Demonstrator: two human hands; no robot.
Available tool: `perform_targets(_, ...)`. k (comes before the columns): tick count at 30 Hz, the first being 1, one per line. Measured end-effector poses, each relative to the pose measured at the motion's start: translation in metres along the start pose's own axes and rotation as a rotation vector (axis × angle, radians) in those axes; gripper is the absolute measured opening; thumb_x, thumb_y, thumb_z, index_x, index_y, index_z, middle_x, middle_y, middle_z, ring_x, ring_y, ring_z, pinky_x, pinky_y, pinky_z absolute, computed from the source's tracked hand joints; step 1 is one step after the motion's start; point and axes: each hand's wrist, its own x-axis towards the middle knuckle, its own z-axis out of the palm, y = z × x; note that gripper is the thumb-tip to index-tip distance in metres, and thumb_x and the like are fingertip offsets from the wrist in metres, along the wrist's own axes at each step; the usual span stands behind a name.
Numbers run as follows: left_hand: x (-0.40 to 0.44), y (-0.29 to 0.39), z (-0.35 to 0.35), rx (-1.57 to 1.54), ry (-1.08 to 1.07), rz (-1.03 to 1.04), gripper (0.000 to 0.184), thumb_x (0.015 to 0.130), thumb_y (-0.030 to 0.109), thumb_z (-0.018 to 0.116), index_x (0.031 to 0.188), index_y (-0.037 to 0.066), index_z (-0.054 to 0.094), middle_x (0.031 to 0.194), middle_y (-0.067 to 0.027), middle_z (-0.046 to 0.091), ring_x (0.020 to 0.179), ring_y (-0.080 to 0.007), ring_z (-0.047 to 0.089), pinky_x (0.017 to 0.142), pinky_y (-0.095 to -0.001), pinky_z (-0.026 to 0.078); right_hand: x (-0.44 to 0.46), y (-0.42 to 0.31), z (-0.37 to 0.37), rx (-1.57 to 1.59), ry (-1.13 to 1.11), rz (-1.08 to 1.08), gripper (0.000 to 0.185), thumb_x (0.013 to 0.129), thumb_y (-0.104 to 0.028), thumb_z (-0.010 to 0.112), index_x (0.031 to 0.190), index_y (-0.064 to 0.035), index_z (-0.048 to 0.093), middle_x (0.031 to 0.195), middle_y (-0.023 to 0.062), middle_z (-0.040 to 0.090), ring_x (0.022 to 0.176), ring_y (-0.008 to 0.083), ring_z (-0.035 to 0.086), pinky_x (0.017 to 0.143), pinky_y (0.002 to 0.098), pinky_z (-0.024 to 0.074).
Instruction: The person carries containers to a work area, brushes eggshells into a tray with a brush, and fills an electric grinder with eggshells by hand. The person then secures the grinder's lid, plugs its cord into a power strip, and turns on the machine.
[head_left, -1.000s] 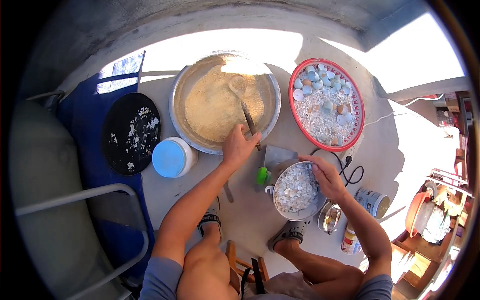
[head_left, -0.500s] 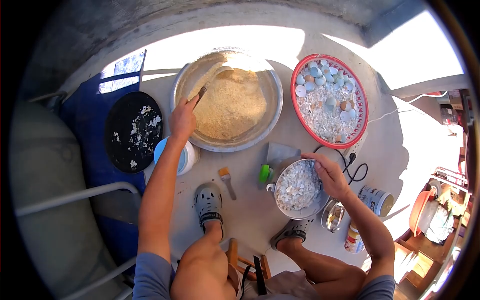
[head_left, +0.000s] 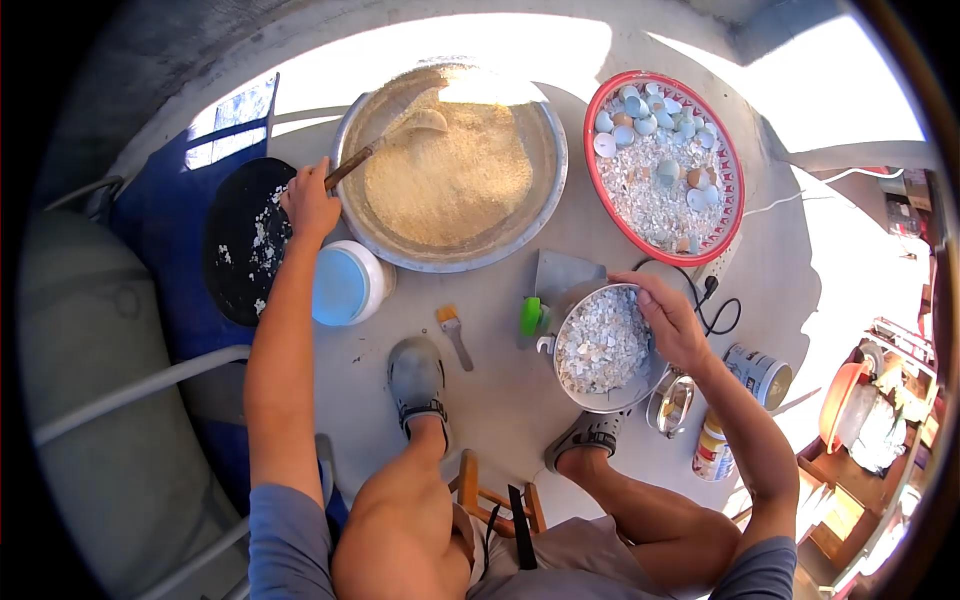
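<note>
My left hand (head_left: pixel 312 205) is closed round the handle of a wooden ladle (head_left: pixel 355 166), at the left rim of a wide metal basin (head_left: pixel 348 215). The ladle's bowl rests in the pale yellow meal (head_left: pixel 450 180) inside the basin. With my right hand (head_left: pixel 672 318) I grip the right rim of a metal pot (head_left: pixel 566 398), which holds crushed eggshells (head_left: pixel 602 340). To the upper right, a red basket (head_left: pixel 590 170) holds whole and broken eggshells (head_left: pixel 665 200). A black round tray (head_left: pixel 225 285) with white bits is just left of my left hand.
A white tub with a blue lid (head_left: pixel 340 286) stands below the basin. Near it lies a brush (head_left: pixel 454 335). A green-handled scraper (head_left: pixel 530 316), a black cord (head_left: pixel 730 318), a can (head_left: pixel 757 376) and a bottle (head_left: pixel 713 452) surround the pot. A metal rail (head_left: pixel 150 388) is at left.
My left hand has swung the ladle from the basin's lower right to its left rim. My right hand stays on the pot. The whole view has shifted slightly.
</note>
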Motion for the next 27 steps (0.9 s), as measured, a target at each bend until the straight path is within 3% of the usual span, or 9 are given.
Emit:
perform_targets(6,-0.02,0.023,-0.036,-0.173,0.15,0.125,0.058,0.074,0.005,0.065,0.131,0.011,0.057,0.132,-0.01,0.052,0.124,-0.032,0.047,0.104,-0.0518,0.032,0.0,-0.001,0.0,0.005,0.028,-0.029,0.032,0.103,-0.016,0.041,0.127,-0.0021,0.056,0.11,0.0125,0.066,0.101,0.0199,0.062,0.092,0.0315,0.0457)
perform_targets(8,-0.038,0.062,-0.063,-0.386,0.048,0.288,0.056,0.075,0.005,0.07,0.129,0.007,0.058,0.124,-0.0134,0.058,0.115,-0.0322,0.055,0.098,-0.041,0.043,-0.005,0.003,0.001,-0.022,0.059,0.007,0.034,0.104,-0.021,0.04,0.124,-0.0016,0.058,0.107,0.0132,0.066,0.098,0.0203,0.062,0.091,0.0324,0.0466)
perform_targets(11,-0.084,0.14,-0.103,-0.869,-0.429,0.401,0.059,0.077,0.013,0.077,0.132,0.004,0.056,0.121,-0.0122,0.059,0.106,-0.0231,0.058,0.094,-0.0357,0.045,-0.006,0.01,-0.001,-0.002,0.112,0.012,0.036,0.105,-0.026,0.039,0.121,-0.0009,0.06,0.106,0.0132,0.066,0.097,0.0209,0.062,0.09,0.0334,0.047)
perform_targets(13,-0.118,0.184,-0.127,-0.97,-0.655,0.547,0.065,0.08,0.016,0.075,0.139,0.007,0.05,0.125,-0.0084,0.057,0.108,-0.0194,0.055,0.093,-0.0317,0.044,-0.007,0.009,0.0,0.081,0.128,0.036,0.039,0.105,-0.029,0.04,0.117,0.0003,0.061,0.107,0.0132,0.067,0.099,0.0214,0.062,0.091,0.0335,0.0471)
perform_targets(15,-0.144,0.215,-0.141,-1.035,-0.918,0.532,0.068,0.084,0.02,0.072,0.144,0.007,0.043,0.129,-0.0101,0.053,0.109,-0.0199,0.054,0.094,-0.0331,0.044,-0.01,0.008,-0.005,0.096,0.136,0.065,0.041,0.105,-0.03,0.038,0.119,0.0008,0.06,0.111,0.0126,0.065,0.103,0.0198,0.061,0.094,0.033,0.0459)
perform_targets(18,-0.164,0.227,-0.117,-1.05,-0.787,0.608,0.068,0.09,0.026,0.068,0.146,0.004,0.038,0.124,-0.0144,0.051,0.104,-0.0227,0.055,0.087,-0.0323,0.047,-0.02,0.013,-0.01,0.168,0.186,0.103,0.042,0.106,-0.031,0.037,0.121,0.0015,0.059,0.114,0.0119,0.064,0.107,0.0183,0.06,0.096,0.0328,0.0456)
perform_targets(20,-0.165,0.228,-0.119,-1.017,-0.9,0.58,0.066,0.092,0.027,0.063,0.148,0.003,0.036,0.123,-0.0146,0.049,0.105,-0.0218,0.052,0.088,-0.0313,0.046,-0.039,0.026,-0.02,0.229,0.266,0.116,0.042,0.105,-0.031,0.039,0.121,0.0018,0.059,0.113,0.0118,0.064,0.106,0.0185,0.061,0.095,0.0331,0.0465)
perform_targets(24,-0.171,0.225,-0.112,-0.933,-0.847,0.518,0.064,0.093,0.025,0.062,0.149,0.006,0.036,0.122,-0.0126,0.048,0.109,-0.0215,0.047,0.095,-0.0331,0.04,-0.099,0.072,-0.028,0.225,0.467,0.235,0.037,0.101,-0.028,0.049,0.119,0.0023,0.059,0.107,0.0111,0.067,0.095,0.0195,0.064,0.087,0.0332,0.0497)
perform_targets(27,-0.174,0.233,-0.12,-0.994,-0.975,0.395,0.056,0.095,0.018,0.056,0.147,0.006,0.039,0.109,-0.0079,0.055,0.093,-0.0142,0.053,0.078,-0.0266,0.046,-0.176,0.124,-0.014,0.104,0.618,0.534,0.033,0.095,-0.025,0.057,0.115,0.0002,0.062,0.103,0.0134,0.067,0.093,0.0234,0.065,0.084,0.0352,0.051)
